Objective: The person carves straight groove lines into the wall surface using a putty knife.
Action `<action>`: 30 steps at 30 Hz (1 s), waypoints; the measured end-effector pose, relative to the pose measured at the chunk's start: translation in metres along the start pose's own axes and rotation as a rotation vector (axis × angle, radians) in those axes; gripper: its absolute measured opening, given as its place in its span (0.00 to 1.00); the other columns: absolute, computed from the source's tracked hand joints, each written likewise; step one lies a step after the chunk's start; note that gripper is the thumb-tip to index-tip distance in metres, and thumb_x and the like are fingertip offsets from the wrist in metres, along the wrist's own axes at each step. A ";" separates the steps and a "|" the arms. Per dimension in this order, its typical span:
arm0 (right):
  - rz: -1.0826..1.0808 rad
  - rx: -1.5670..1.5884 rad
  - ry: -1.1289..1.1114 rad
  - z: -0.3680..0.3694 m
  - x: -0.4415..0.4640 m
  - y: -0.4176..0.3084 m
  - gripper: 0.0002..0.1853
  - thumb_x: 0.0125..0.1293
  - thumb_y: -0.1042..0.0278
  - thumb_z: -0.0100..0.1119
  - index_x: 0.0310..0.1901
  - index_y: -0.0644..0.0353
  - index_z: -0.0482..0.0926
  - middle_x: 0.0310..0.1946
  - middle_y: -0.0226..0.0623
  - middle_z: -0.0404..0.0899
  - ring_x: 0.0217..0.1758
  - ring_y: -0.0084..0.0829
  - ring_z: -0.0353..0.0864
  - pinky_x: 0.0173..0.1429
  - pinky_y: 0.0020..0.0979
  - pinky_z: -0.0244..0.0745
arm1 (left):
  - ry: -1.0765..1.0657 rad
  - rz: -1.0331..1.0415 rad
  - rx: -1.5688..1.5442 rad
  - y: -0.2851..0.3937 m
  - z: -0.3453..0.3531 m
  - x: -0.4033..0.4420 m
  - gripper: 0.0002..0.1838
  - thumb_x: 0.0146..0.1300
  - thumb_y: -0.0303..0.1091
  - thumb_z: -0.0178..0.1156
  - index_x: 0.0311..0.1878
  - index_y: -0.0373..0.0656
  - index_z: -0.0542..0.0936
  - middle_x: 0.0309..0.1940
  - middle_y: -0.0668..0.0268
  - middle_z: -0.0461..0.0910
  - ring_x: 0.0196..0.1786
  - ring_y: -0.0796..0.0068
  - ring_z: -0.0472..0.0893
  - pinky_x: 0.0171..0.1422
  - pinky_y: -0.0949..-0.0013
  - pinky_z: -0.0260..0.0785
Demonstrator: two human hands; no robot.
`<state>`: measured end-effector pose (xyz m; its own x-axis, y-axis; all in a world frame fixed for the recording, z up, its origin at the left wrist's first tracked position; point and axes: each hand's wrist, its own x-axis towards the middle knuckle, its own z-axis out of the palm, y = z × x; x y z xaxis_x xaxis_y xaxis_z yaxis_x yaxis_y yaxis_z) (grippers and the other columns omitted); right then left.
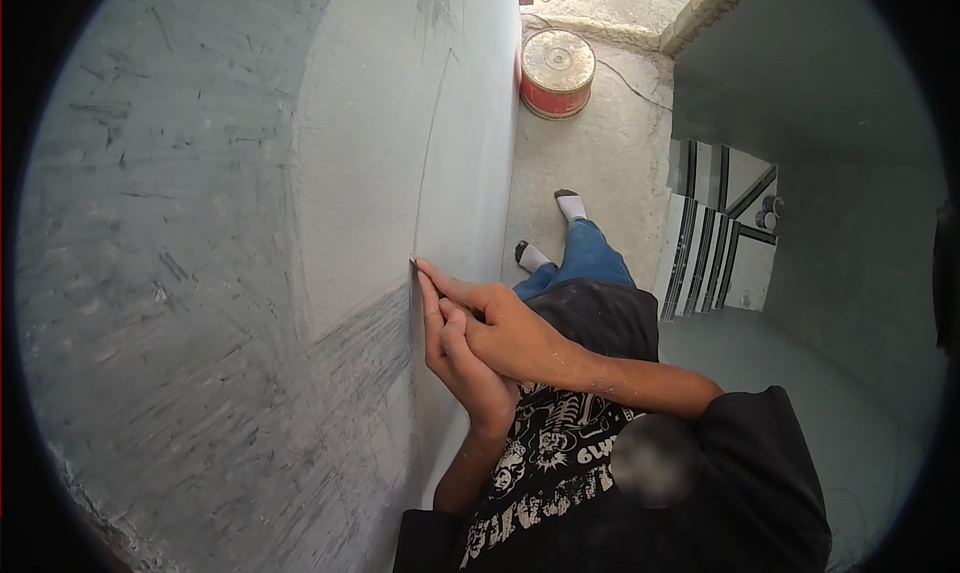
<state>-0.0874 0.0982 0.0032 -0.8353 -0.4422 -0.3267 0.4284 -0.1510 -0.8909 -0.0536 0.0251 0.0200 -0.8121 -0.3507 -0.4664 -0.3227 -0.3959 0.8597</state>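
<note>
My left hand [465, 368] is at the grey wall [360, 173], its fingers closed and pressed together, one reaching up to a small dark tip [413, 262]. Over and against it lies my right hand [510, 333], also closed, with its index finger stretched to the same tip. What the fingers hold is too small to name. From the tip a thin dark line [431, 153] runs up the smooth pale part of the wall. Darker, scratched and streaked surface lies to the left and below.
A red round container [557, 78] with a stained pale top stands on the concrete floor [610, 153] beside the wall. A thin cable lies near it. My socked feet [571, 206] are on the floor. Black-and-white striped panels [705, 253] are at the right.
</note>
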 end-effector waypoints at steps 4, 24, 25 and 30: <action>-0.069 -0.003 0.010 0.004 0.001 0.009 0.29 0.78 0.71 0.45 0.79 0.58 0.63 0.48 0.40 0.86 0.50 0.22 0.80 0.59 0.23 0.75 | -0.018 -0.012 -0.009 -0.003 -0.010 -0.003 0.34 0.76 0.34 0.44 0.82 0.35 0.57 0.77 0.47 0.62 0.73 0.59 0.72 0.73 0.61 0.69; -0.024 0.044 0.018 0.007 -0.002 0.010 0.30 0.79 0.68 0.47 0.80 0.55 0.62 0.43 0.32 0.85 0.45 0.18 0.77 0.53 0.20 0.75 | -0.103 0.161 0.014 -0.020 -0.015 0.006 0.33 0.79 0.38 0.44 0.83 0.36 0.55 0.79 0.49 0.58 0.78 0.55 0.63 0.80 0.60 0.58; -0.057 0.044 0.034 0.011 -0.002 0.017 0.30 0.79 0.68 0.47 0.80 0.55 0.63 0.43 0.32 0.85 0.45 0.17 0.77 0.52 0.20 0.75 | -0.195 0.170 -0.018 -0.020 -0.027 0.008 0.33 0.80 0.39 0.43 0.83 0.36 0.53 0.81 0.51 0.54 0.80 0.56 0.60 0.81 0.60 0.54; -0.038 0.064 0.029 0.009 0.004 0.018 0.29 0.79 0.68 0.47 0.80 0.54 0.64 0.41 0.29 0.83 0.42 0.17 0.76 0.49 0.20 0.74 | -0.341 0.198 0.025 -0.011 -0.038 0.009 0.34 0.85 0.44 0.39 0.86 0.39 0.46 0.87 0.55 0.43 0.87 0.60 0.49 0.86 0.63 0.43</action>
<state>-0.0795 0.0858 -0.0108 -0.8606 -0.4092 -0.3032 0.4167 -0.2236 -0.8811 -0.0392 -0.0059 -0.0018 -0.9734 -0.1148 -0.1982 -0.1514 -0.3269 0.9329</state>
